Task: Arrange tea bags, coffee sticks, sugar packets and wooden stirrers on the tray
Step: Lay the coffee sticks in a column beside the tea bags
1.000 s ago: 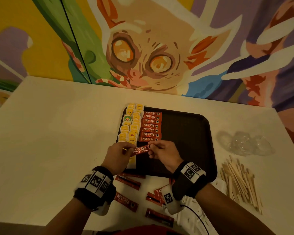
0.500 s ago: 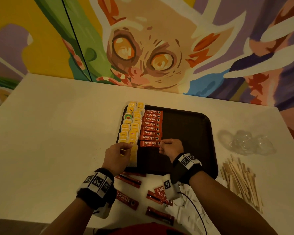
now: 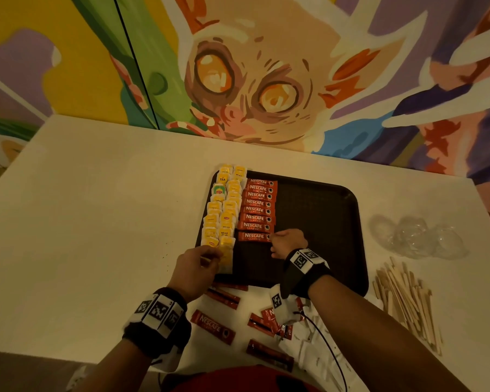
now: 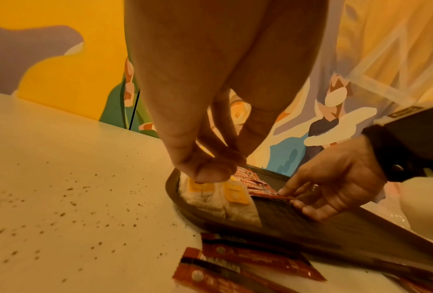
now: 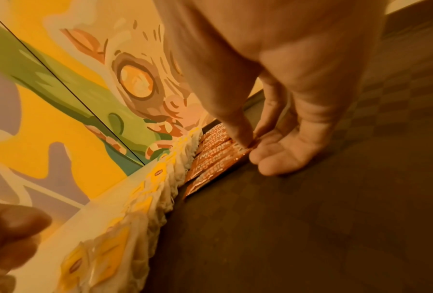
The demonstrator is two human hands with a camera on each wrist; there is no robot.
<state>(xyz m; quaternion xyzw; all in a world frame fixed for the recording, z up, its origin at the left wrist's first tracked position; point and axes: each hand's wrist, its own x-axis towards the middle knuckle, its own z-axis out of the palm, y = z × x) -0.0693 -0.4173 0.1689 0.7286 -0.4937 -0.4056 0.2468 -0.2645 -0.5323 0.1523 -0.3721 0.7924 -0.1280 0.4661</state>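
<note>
Now my right hand (image 3: 287, 242) pinches the nearest red coffee stick (image 3: 253, 236), lettered NESCAFE CLASSIC, on the tray (image 3: 323, 222); my left hand's (image 3: 194, 268) curled fingers touch yellow-tagged tea bags (image 3: 224, 216).

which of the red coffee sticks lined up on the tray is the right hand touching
The nearest red Nescafe coffee stick, last in the column on the dark brown plastic tray. The right hand pinches its right end; the sticks beyond lie untouched.
</note>
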